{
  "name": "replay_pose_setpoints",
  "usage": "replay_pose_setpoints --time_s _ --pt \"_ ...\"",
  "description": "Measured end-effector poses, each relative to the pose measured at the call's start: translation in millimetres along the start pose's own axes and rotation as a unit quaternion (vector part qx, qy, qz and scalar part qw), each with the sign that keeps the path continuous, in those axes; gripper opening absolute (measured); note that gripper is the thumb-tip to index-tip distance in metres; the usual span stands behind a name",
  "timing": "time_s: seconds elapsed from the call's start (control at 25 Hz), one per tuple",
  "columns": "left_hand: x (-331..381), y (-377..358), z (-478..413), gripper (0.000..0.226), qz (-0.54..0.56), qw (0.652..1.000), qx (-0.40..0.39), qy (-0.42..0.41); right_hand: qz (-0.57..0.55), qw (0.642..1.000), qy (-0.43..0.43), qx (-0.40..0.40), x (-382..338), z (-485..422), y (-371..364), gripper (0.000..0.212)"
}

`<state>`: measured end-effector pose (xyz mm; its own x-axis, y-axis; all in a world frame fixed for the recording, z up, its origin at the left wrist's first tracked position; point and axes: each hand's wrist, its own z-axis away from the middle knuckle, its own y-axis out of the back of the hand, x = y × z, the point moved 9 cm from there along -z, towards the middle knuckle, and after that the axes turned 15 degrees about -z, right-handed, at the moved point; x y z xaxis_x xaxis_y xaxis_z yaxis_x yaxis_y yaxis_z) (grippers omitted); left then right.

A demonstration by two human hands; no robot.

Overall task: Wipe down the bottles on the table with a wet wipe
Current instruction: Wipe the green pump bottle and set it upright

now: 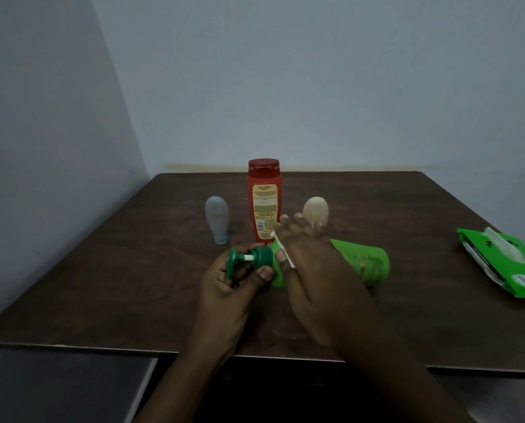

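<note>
A light green pump bottle [365, 261] lies on its side above the brown table [102, 285], its dark green pump head pointing left. My left hand [233, 288] grips the pump collar with thumb and fingers curled round it. My right hand [304, 257] lies across the bottle's body and presses a white wet wipe [281, 248] against it; only a strip of the wipe shows by the thumb. Behind stand a red bottle [264, 199], a grey-blue bottle [217, 219] to its left and a beige bottle [316, 210], partly hidden by my right fingers.
A green pack of wet wipes [505, 264] lies at the right edge of the table with a wipe sticking out of its opening. Walls close the table in at the back and left. The table's front edge runs just under my forearms.
</note>
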<state>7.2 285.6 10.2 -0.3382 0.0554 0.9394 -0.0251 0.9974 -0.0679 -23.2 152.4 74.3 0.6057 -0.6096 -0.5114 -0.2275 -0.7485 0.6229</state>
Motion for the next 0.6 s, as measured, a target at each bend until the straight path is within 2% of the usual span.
replay_pose_setpoints --time_s 0.16,0.44,0.6 --pt "1 1 2 0.032 0.002 1.000 0.003 0.003 0.013 1.000 0.023 0.000 -4 10 6 0.053" --pt "2 -1 1 0.032 -0.012 1.000 -0.014 0.006 0.033 0.999 -0.016 -0.035 6 5 3 0.060" --pt "1 0 1 0.032 -0.011 1.000 -0.006 0.006 0.013 0.999 -0.013 -0.029 5 9 5 0.059"
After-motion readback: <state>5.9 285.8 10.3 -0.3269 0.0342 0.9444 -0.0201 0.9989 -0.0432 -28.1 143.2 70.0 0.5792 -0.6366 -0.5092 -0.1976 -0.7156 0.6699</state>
